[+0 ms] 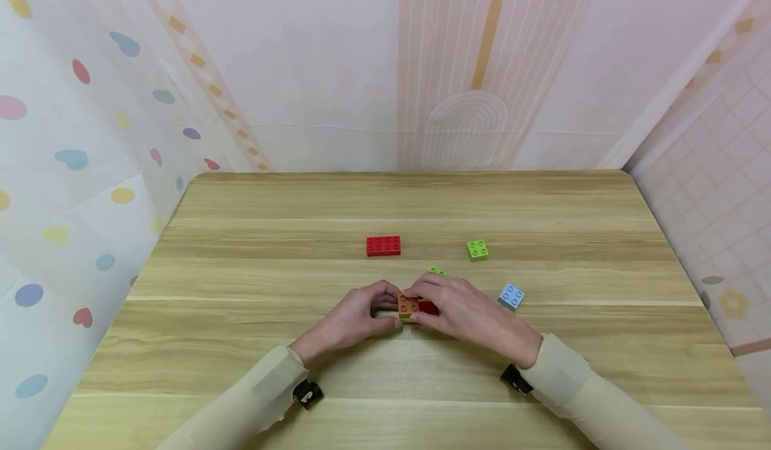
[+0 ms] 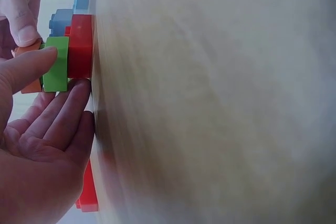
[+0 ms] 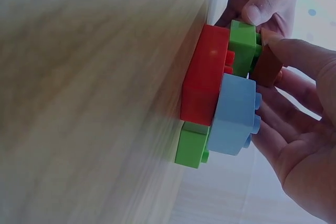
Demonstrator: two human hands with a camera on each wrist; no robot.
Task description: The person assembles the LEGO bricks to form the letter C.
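Observation:
A long red brick (image 3: 202, 77) lies on the table, bearing a green brick (image 3: 242, 45) at one end and a light blue brick (image 3: 233, 114) beside it. Above the green brick is an orange brick (image 1: 408, 304), tilted, with green studs showing in a narrow gap between them. My right hand (image 1: 460, 306) pinches this orange brick between thumb and fingers. With its thumb on the green brick and its fingers around the far side, my left hand (image 1: 358, 313) holds the stack's left end. In the head view my right hand hides the stacked blue brick.
Farther back lie a red brick (image 1: 383, 246) and a lime green brick (image 1: 478, 250). Another blue brick (image 1: 511, 296) sits right of my right hand. Just behind that hand, a second lime brick (image 1: 436, 271) is partly covered. A patterned cloth wall (image 1: 325, 102) borders the table.

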